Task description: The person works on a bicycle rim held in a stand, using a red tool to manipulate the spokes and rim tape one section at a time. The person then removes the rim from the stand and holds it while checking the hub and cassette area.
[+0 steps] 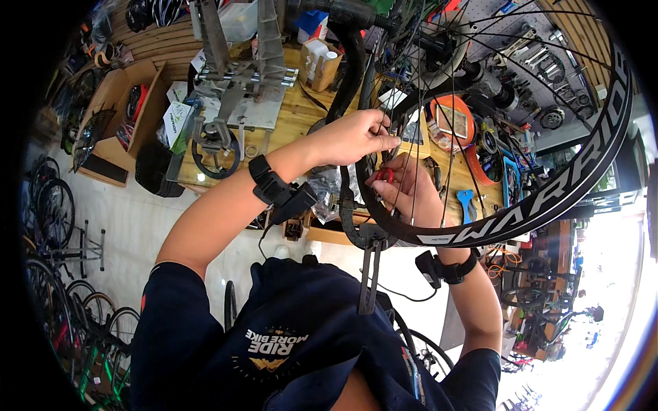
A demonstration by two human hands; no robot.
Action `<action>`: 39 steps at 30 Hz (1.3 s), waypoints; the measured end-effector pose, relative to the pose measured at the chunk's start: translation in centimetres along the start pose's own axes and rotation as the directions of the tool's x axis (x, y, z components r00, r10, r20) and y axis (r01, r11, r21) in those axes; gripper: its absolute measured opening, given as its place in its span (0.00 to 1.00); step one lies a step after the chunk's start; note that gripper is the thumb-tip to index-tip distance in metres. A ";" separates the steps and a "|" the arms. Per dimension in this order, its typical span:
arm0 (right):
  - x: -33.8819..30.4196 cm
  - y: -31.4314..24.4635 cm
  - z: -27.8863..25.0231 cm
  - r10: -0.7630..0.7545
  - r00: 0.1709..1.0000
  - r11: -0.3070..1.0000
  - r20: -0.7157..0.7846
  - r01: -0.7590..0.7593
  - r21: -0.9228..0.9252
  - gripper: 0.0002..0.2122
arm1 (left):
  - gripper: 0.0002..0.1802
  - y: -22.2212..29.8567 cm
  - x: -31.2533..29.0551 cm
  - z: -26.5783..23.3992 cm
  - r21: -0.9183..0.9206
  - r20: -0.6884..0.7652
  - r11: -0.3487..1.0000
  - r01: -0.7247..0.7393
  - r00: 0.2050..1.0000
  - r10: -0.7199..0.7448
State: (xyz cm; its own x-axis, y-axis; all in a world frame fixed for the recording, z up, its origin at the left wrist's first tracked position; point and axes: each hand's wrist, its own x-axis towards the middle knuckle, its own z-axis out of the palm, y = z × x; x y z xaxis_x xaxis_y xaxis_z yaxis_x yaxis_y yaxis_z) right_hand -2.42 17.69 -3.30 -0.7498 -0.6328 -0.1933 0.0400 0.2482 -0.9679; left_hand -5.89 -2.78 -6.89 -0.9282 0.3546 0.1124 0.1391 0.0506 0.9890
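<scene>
A black bicycle wheel rim with thin spokes and a hub stands in front of me, held in a dark truing stand. My left hand pinches a spoke near the rim's inner edge with its fingertips. My right hand sits just below it, inside the rim, gripping a small red spoke wrench on a spoke. Both wrists wear black straps with small devices.
A wooden workbench carries a metal stand, a box, an orange tray and blue tools. Tools hang on the wall at the upper right. Cardboard boxes and parked bicycles stand at the left.
</scene>
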 end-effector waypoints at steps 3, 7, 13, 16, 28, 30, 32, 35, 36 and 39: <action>0.0 -0.5 -0.7 0.063 0.994 0.992 0.089 -0.072 0.104 0.13 | 0.23 0.4 0.0 0.0 0.032 0.017 0.999 0.009 1.000 -0.009; 0.5 -0.9 -2.1 0.109 0.958 0.966 0.267 -0.166 0.198 0.17 | 0.23 1.1 -0.3 -0.1 0.038 0.022 0.999 0.030 0.999 -0.030; 1.3 1.0 -2.4 0.044 0.989 0.999 0.140 -0.046 0.010 0.16 | 0.22 1.4 -0.4 0.1 0.058 0.015 0.998 0.033 0.999 -0.034; 1.4 0.0 -1.1 -0.030 0.999 0.887 -0.046 0.005 -0.462 0.17 | 0.24 0.2 -0.3 0.2 0.014 -0.026 0.999 -0.037 0.999 0.037; 0.2 -2.0 1.8 -0.338 0.924 0.699 -0.180 0.118 -0.705 0.17 | 0.20 0.5 -0.3 0.3 0.026 -0.027 1.000 -0.018 0.999 0.019; 0.4 -1.4 1.0 -0.276 0.952 0.756 -0.130 0.132 -0.641 0.14 | 0.19 0.2 -0.2 0.2 0.020 -0.026 0.999 -0.028 0.999 0.029; 0.2 -2.0 0.2 -0.174 0.978 0.820 -0.119 0.077 -0.567 0.12 | 0.19 0.5 -0.4 0.3 0.024 -0.042 0.999 -0.027 0.999 0.028; -0.2 -2.2 -0.6 -0.188 0.981 0.794 -0.046 0.124 -0.595 0.10 | 0.19 0.1 0.1 0.2 0.022 -0.029 0.999 -0.024 0.999 0.025; -0.2 -1.8 -0.6 -0.207 0.977 0.804 -0.053 0.140 -0.577 0.10 | 0.20 0.1 0.2 -0.1 0.035 0.025 0.997 0.064 0.998 -0.064; 0.9 -0.2 -0.9 -0.098 0.912 0.993 -0.398 0.117 0.022 0.09 | 0.20 0.5 0.0 -0.1 0.010 0.034 0.998 0.065 0.997 -0.065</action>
State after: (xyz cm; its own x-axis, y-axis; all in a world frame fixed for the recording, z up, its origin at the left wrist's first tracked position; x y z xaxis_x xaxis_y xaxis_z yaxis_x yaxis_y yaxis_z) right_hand -3.74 17.73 -3.10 -0.9505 -0.3102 -0.0171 -0.0333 0.1564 -0.9871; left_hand -5.88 -2.83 -6.34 -0.9232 0.3818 0.0445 0.0821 0.0827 0.9932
